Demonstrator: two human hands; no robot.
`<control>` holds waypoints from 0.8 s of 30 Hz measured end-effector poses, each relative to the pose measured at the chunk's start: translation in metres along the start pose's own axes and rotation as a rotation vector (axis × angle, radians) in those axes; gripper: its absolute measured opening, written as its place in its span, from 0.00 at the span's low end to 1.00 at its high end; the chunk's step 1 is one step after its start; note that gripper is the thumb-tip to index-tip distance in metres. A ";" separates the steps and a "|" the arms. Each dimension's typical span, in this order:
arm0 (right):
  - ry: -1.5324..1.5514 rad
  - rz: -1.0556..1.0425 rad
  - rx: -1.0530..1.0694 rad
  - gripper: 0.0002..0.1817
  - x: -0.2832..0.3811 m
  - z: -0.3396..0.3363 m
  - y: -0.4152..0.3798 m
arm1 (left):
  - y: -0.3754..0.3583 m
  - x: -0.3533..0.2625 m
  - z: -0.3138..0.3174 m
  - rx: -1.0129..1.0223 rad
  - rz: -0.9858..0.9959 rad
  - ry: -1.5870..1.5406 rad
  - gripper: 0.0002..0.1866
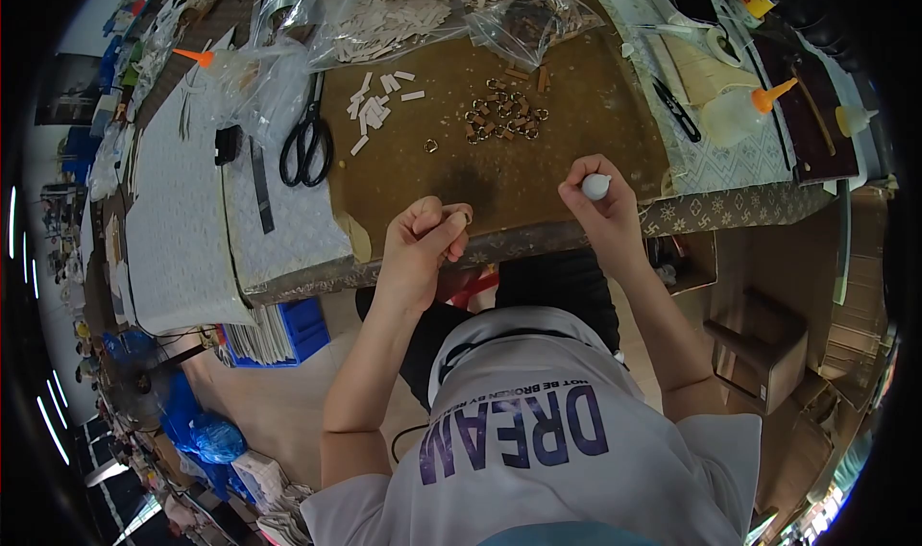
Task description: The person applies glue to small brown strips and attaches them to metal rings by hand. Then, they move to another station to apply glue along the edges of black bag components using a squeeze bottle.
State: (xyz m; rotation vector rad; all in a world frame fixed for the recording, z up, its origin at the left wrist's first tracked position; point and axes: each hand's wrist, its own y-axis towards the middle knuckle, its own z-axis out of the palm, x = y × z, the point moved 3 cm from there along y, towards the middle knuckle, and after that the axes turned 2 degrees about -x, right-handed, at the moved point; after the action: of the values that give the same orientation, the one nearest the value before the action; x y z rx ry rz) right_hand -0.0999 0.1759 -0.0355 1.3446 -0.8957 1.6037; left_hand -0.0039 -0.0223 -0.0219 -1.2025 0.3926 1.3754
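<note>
My left hand (427, 231) is closed in a pinch above the front edge of the brown work mat (403, 171). Something small and dark shows at its fingertips, too small to make out. My right hand (607, 215) is closed around a small white bottle (596, 187), whose round end faces up toward me; the rest is hidden in the fingers. Beyond the hands, a cluster of metal rings with brown strips (504, 116) lies on the mat. One loose ring (431, 145) sits apart from it, nearer my left hand. Pale short strips (373, 112) are scattered at the mat's left.
Black-handled scissors (307, 147) and a metal ruler (261, 186) lie left of the mat. Clear bags of pieces (394, 23) stand at the back. To the right are a black cutter (677, 109) and an orange-tipped squeeze bottle (735, 116).
</note>
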 end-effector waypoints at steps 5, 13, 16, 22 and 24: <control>0.009 0.010 -0.024 0.07 -0.001 -0.001 0.000 | 0.016 0.012 -0.001 -0.040 0.075 0.094 0.20; -0.313 -0.173 -0.291 0.05 -0.003 -0.028 0.058 | 0.063 0.006 0.029 -0.175 0.564 0.689 0.08; -0.566 -0.504 -0.108 0.07 0.005 -0.031 0.102 | 0.069 0.000 0.038 -0.214 0.677 1.037 0.07; -0.806 -0.477 0.149 0.12 0.002 -0.028 0.140 | 0.075 -0.006 0.027 -0.279 0.992 1.079 0.08; -0.861 -0.514 0.204 0.11 -0.003 -0.028 0.144 | 0.071 -0.016 0.009 -0.352 0.967 1.128 0.07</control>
State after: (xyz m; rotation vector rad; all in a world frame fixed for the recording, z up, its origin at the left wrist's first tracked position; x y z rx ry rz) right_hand -0.2432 0.1436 -0.0444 2.2565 -0.7609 0.7046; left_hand -0.0736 -0.0402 -0.0352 -2.1879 1.7517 1.4138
